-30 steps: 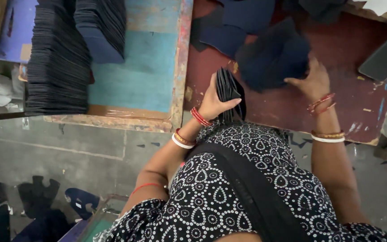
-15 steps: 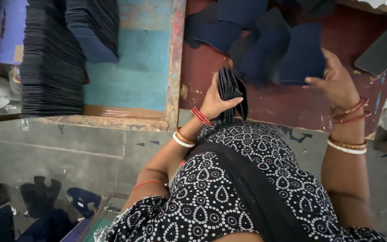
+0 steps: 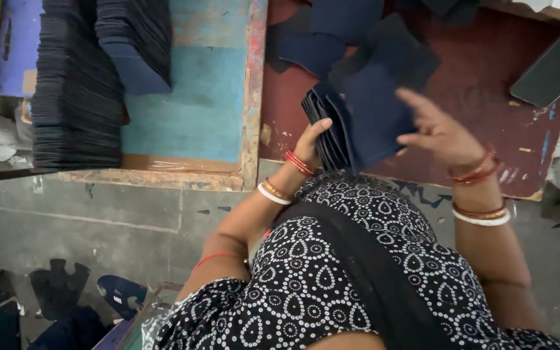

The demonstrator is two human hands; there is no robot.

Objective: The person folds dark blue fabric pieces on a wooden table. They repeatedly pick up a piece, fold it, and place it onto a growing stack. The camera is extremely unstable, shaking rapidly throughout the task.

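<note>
My left hand (image 3: 311,144) is wrapped around a bundle of dark navy cut pieces (image 3: 324,126), held on edge just left of the middle of the frame, thumb on the near side and fingers pressed behind. My right hand (image 3: 437,129) has its fingers half spread, thumb and forefinger pinching one flat navy piece (image 3: 374,113) against the right face of that bundle.

As I judge it, the gathering is well under way but not finished: the bundle is already thick, yet loose navy pieces (image 3: 332,32) lie scattered on the dark red tabletop (image 3: 487,78) at the top centre, waiting to be picked up. At the upper left, on the blue tabletop (image 3: 196,110), two tall stacks of dark pieces (image 3: 76,84) stand neatly squared, which look like finished work.

I see no bin on either tabletop. At the bottom centre the rim of a tray or crate (image 3: 147,308) shows; I cannot tell what it holds. More dark offcuts (image 3: 59,285) lie on the floor at the lower left.
</note>
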